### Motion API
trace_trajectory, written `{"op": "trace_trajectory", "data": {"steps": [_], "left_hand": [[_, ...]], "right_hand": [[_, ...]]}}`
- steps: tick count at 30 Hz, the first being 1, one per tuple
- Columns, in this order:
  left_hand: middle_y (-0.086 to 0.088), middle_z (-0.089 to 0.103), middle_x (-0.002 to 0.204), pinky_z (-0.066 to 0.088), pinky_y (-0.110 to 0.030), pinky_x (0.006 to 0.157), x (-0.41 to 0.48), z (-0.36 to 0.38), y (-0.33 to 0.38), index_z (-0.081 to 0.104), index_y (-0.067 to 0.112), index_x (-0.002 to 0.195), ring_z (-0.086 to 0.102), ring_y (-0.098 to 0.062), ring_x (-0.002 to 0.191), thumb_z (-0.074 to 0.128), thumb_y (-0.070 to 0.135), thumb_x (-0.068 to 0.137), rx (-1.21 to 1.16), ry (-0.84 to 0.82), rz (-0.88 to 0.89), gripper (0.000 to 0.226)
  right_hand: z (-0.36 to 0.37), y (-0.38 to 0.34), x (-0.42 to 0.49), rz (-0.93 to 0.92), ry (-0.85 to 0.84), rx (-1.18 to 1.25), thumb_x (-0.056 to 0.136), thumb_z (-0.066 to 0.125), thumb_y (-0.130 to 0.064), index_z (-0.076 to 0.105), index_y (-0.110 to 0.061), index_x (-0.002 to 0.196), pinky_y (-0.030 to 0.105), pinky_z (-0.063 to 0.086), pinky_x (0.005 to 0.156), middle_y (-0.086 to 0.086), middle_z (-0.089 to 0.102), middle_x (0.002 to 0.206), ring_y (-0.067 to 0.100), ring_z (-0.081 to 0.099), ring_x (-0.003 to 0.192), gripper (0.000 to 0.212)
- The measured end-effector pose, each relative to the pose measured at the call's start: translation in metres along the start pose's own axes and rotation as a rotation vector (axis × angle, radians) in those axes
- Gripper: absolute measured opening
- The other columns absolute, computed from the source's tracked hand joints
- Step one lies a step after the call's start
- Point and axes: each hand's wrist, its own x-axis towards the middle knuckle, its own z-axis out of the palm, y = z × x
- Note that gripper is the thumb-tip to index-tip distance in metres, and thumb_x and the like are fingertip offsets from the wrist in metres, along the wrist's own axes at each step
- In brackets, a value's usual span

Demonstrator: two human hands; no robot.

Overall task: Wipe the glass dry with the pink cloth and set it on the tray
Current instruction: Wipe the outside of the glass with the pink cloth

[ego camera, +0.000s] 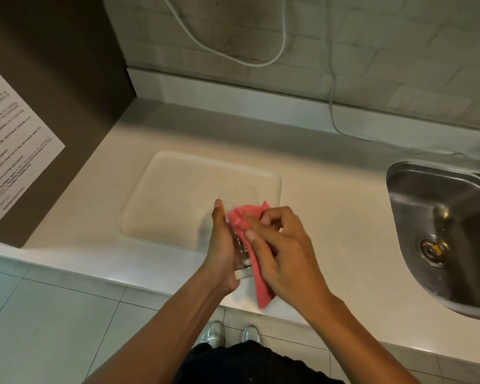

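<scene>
Glass drying was the step in hand, and the scene ran from a pale countertop (330, 217) down to the fingers at work on it. On that counter sat the cream tray (161, 195), broad and shallow, with a steel sink (441, 217) well apart to the right. Both hands hovered above the tray's near right corner. The left hand (222, 245) was clamped round the side of the glass (240, 217), which was held off the surface and tilted, its heavy base toward the person and its open mouth pointing away over the tray. Its long axis thus ran from the body outward, roughly toward the tray's middle. The right hand (283, 245) was closed on the pink cloth (247, 217), pressing a bunched part of it into or against the mouth while a tail hung below the wrist. Whether the cloth reached fully inside could not be told. By my judgement, the setting-down would fall to the left hand: it needed only to turn the glass upright and lower it forward.
</scene>
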Motion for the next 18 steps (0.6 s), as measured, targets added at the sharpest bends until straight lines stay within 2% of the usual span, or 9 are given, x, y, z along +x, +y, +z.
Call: {"op": "trace_trajectory", "data": {"steps": [2,3,5,8,11,14,18], "left_hand": [[-0.013,0.085,0.089,0.06,-0.039,0.076,0.002,-0.006,0.007,0.083,0.017,0.098,0.084,-0.025,0.079,0.025,0.093,0.09,0.009,0.025,0.023,0.096],[-0.015,0.085,0.09,0.06,-0.041,0.078,0.001,-0.009,0.009,0.079,0.014,0.103,0.083,-0.027,0.079,0.026,0.093,0.09,0.013,0.039,0.024,0.096],[-0.023,0.083,0.104,0.062,-0.047,0.086,-0.003,-0.007,0.007,0.079,0.007,0.116,0.082,-0.036,0.093,0.031,0.092,0.09,-0.007,-0.012,-0.018,0.101],[-0.024,0.081,0.118,0.065,-0.05,0.092,-0.01,0.003,0.002,0.084,0.014,0.119,0.08,-0.039,0.108,0.035,0.089,0.092,0.013,-0.067,-0.057,0.093],[-0.017,0.083,0.119,0.065,-0.047,0.092,-0.011,0.003,0.005,0.087,0.023,0.111,0.08,-0.032,0.108,0.032,0.09,0.091,0.026,-0.074,-0.014,0.089],[-0.021,0.081,0.123,0.061,-0.053,0.102,-0.014,0.004,0.009,0.085,0.018,0.116,0.077,-0.037,0.117,0.032,0.093,0.089,0.023,-0.075,-0.014,0.096],[-0.017,0.085,0.102,0.067,-0.038,0.081,-0.016,0.004,0.006,0.089,0.016,0.104,0.083,-0.027,0.096,0.031,0.09,0.093,-0.009,-0.14,-0.015,0.094]], "right_hand": [[0.0,0.005,-0.02,-0.094,-0.026,0.003,0.099,0.059,-0.029,0.067,-0.021,0.132,0.019,0.045,0.087,-0.004,0.051,0.109,0.015,0.053,0.1,0.035],[-0.002,0.008,-0.024,-0.063,-0.015,0.053,0.1,0.058,-0.031,0.068,-0.023,0.131,0.017,0.045,0.086,-0.006,0.052,0.107,0.012,0.055,0.1,0.033],[-0.004,0.012,-0.018,0.095,0.031,0.189,0.101,0.058,-0.033,0.066,-0.032,0.128,0.01,0.045,0.083,-0.009,0.054,0.104,0.005,0.057,0.098,0.028],[-0.003,0.009,0.006,0.237,0.119,0.281,0.098,0.058,-0.035,0.065,-0.033,0.128,0.009,0.047,0.079,-0.011,0.054,0.103,0.003,0.059,0.098,0.031],[0.001,0.001,0.009,0.186,0.185,0.251,0.097,0.056,-0.039,0.066,-0.024,0.133,0.008,0.048,0.08,-0.009,0.052,0.107,0.004,0.058,0.102,0.04],[0.002,0.001,-0.006,0.104,0.164,0.173,0.099,0.056,-0.037,0.065,-0.022,0.135,0.012,0.049,0.083,-0.008,0.049,0.11,0.01,0.056,0.102,0.039],[0.006,0.004,-0.022,-0.101,0.085,-0.028,0.099,0.061,-0.028,0.065,-0.019,0.134,0.017,0.044,0.086,-0.003,0.048,0.108,0.015,0.05,0.099,0.037]]}}
